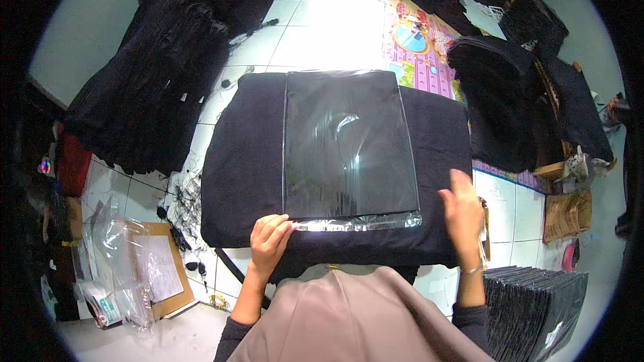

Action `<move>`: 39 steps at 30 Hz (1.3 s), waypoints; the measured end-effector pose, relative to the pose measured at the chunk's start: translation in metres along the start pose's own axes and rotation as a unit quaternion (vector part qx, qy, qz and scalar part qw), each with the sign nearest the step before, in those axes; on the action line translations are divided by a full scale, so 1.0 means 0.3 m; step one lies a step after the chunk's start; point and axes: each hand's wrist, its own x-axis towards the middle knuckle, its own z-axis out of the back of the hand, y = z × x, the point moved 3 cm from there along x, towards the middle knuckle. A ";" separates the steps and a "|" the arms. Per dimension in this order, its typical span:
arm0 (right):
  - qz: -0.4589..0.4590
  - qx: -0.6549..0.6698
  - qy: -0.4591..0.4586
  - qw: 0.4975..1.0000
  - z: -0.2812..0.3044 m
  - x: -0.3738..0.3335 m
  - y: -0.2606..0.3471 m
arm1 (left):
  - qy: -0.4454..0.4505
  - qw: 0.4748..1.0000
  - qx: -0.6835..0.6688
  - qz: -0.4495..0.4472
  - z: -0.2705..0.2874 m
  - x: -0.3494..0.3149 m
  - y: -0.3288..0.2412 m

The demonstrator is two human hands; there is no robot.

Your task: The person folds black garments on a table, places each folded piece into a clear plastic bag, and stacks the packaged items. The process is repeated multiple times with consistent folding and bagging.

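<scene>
While the left hand pinches the plastic bag, the right hand hovers wide, its thumb held apart.

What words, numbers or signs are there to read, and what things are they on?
None that I can read clearly.
White paper sheet on the brown board: too small.
Green-and-white packet, lower left: too small.
White label on the stack of black packets: too small.
Clear plastic bag touched by the left hand: no writing visible.
</scene>
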 end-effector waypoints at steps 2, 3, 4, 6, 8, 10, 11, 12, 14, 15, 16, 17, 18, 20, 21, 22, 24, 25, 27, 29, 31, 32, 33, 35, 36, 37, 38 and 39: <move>0.152 0.125 0.014 0.980 0.037 0.039 0.270 | 0.002 1.000 -0.005 -0.001 -0.002 -0.001 0.004; 0.196 0.213 0.082 0.954 0.039 0.033 0.375 | 0.006 1.000 -0.003 0.003 -0.001 -0.001 0.006; 0.225 0.216 0.056 0.949 0.042 0.033 0.453 | 0.014 1.000 0.003 0.008 -0.001 0.001 0.007; 0.253 0.201 0.051 0.945 0.031 0.038 0.516 | 0.025 1.000 -0.012 0.013 0.006 0.009 0.009; 0.276 0.198 0.049 0.939 0.008 0.041 0.509 | 0.029 0.999 -0.035 0.027 0.014 0.024 0.010; 0.309 0.209 0.020 0.928 -0.011 0.048 0.481 | 0.018 0.996 -0.070 0.046 0.020 0.045 0.009; 0.271 0.246 0.051 0.929 -0.026 0.061 0.462 | 0.026 0.993 -0.077 0.090 0.018 0.058 0.015; 0.238 0.275 0.090 0.927 -0.044 0.076 0.454 | 0.029 0.987 -0.088 0.130 0.013 0.071 0.019; 0.163 0.311 0.129 0.927 -0.064 0.107 0.449 | 0.038 0.966 -0.112 0.230 -0.001 0.095 0.031; 0.142 0.298 0.155 0.931 -0.069 0.118 0.454 | 0.058 0.946 -0.130 0.292 -0.008 0.102 0.039; 0.121 0.284 0.181 0.934 -0.071 0.128 0.457 | 0.065 0.932 -0.150 0.322 -0.015 0.112 0.042; 0.113 0.285 0.181 0.934 -0.063 0.134 0.455 | 0.071 0.921 -0.162 0.346 -0.018 0.118 0.043; 0.128 0.289 0.188 0.930 -0.053 0.138 0.449 | 0.069 0.916 -0.170 0.356 -0.019 0.125 0.042; 0.124 0.256 0.193 0.939 -0.033 0.131 0.404 | 0.069 0.906 -0.175 0.379 -0.019 0.131 0.039; 0.133 0.244 0.210 0.937 -0.026 0.120 0.370 | 0.051 0.917 -0.168 0.359 -0.016 0.136 0.032; 0.104 0.240 0.184 0.947 -0.013 0.113 0.317 | 0.039 0.922 -0.156 0.353 -0.013 0.135 0.026; -0.063 0.335 0.177 0.923 -0.031 0.087 0.223 | 0.049 0.909 -0.114 0.398 -0.019 0.117 0.021; -0.162 0.353 0.154 0.909 -0.044 0.064 0.185 | 0.018 0.939 -0.073 0.335 -0.017 0.122 0.009; -0.129 0.341 0.040 0.930 -0.046 0.025 0.177 | -0.032 0.972 0.040 0.229 -0.012 0.115 -0.016; -0.089 0.331 -0.008 0.939 -0.048 -0.023 0.207 | 0.005 0.990 0.048 0.129 -0.017 0.089 -0.041; -0.002 0.212 -0.043 0.976 -0.028 -0.061 0.247 | 0.042 0.992 0.091 0.080 -0.015 0.050 -0.056; 0.016 0.184 -0.045 0.982 -0.019 -0.073 0.254 | 0.062 0.989 0.106 0.077 -0.014 0.031 -0.058; 0.032 0.145 -0.038 0.988 -0.012 -0.078 0.258 | 0.094 0.984 0.122 0.091 -0.015 0.010 -0.059; 0.003 0.134 -0.021 0.991 -0.015 -0.058 0.237 | 0.106 0.982 0.113 0.111 -0.014 -0.017 -0.061; -0.019 0.194 -0.010 0.981 -0.031 -0.028 0.224 | 0.101 0.980 0.077 0.152 -0.009 -0.023 -0.052; -0.056 0.255 -0.013 0.965 -0.046 0.014 0.203 | 0.104 0.978 0.051 0.173 -0.010 -0.023 -0.049; -0.073 0.290 -0.037 0.953 -0.068 0.065 0.199 | 0.084 0.978 0.020 0.191 -0.004 -0.016 -0.043; -0.137 0.402 0.023 0.905 -0.103 0.113 0.191 | 0.050 0.976 0.005 0.210 0.003 -0.004 -0.036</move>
